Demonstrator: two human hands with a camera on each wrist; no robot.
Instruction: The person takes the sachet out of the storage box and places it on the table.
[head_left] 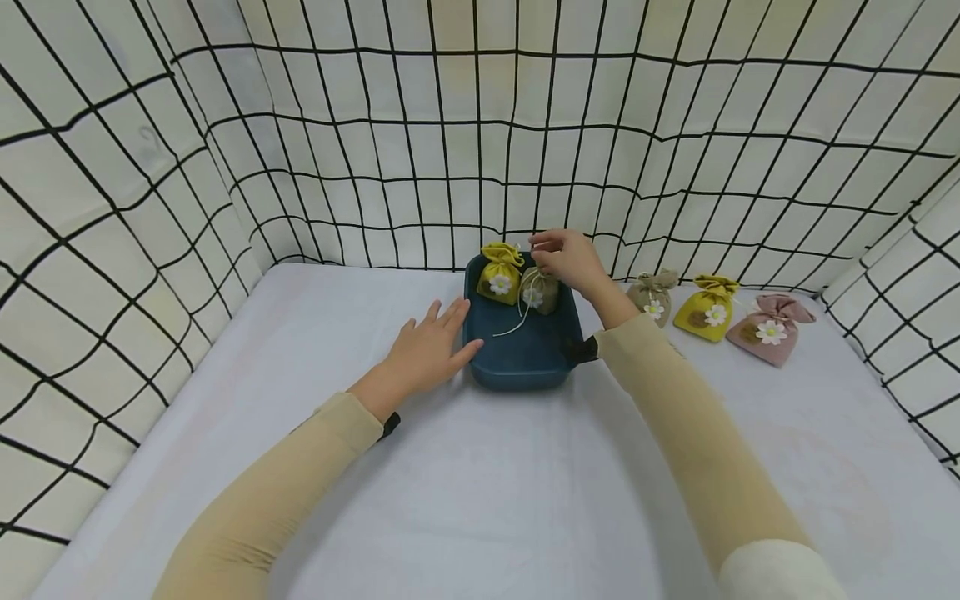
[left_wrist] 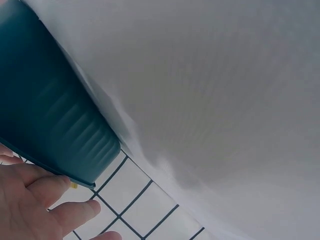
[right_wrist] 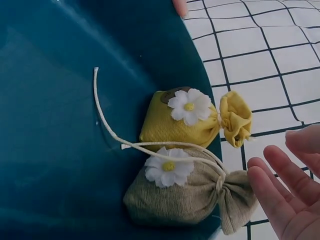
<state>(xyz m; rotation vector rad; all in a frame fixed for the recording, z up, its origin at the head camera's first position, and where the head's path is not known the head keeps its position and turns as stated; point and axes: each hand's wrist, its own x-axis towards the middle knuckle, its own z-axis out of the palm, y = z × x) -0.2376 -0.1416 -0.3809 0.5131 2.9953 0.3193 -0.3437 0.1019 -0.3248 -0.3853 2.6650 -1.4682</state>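
A dark blue tray (head_left: 525, 360) stands on the white table. Inside it at the far end lie a yellow sachet bag (head_left: 500, 273) and an olive sachet bag (head_left: 539, 291), each with a white daisy. The olive bag's white cord (right_wrist: 107, 120) trails across the tray floor (right_wrist: 50, 125). My right hand (head_left: 570, 258) hovers just over the olive bag (right_wrist: 185, 195), fingers (right_wrist: 280, 195) relaxed beside its tied top and holding nothing. The yellow bag (right_wrist: 180, 125) lies against it. My left hand (head_left: 431, 346) lies flat with straight fingers against the tray's left wall (left_wrist: 45, 110).
Three more sachet bags lie on the table right of the tray: khaki (head_left: 654, 296), yellow (head_left: 708, 310) and pink (head_left: 768, 330). A white cloth with a black grid (head_left: 450, 150) walls the table on three sides. Bare white tabletop (head_left: 480, 483) lies in front.
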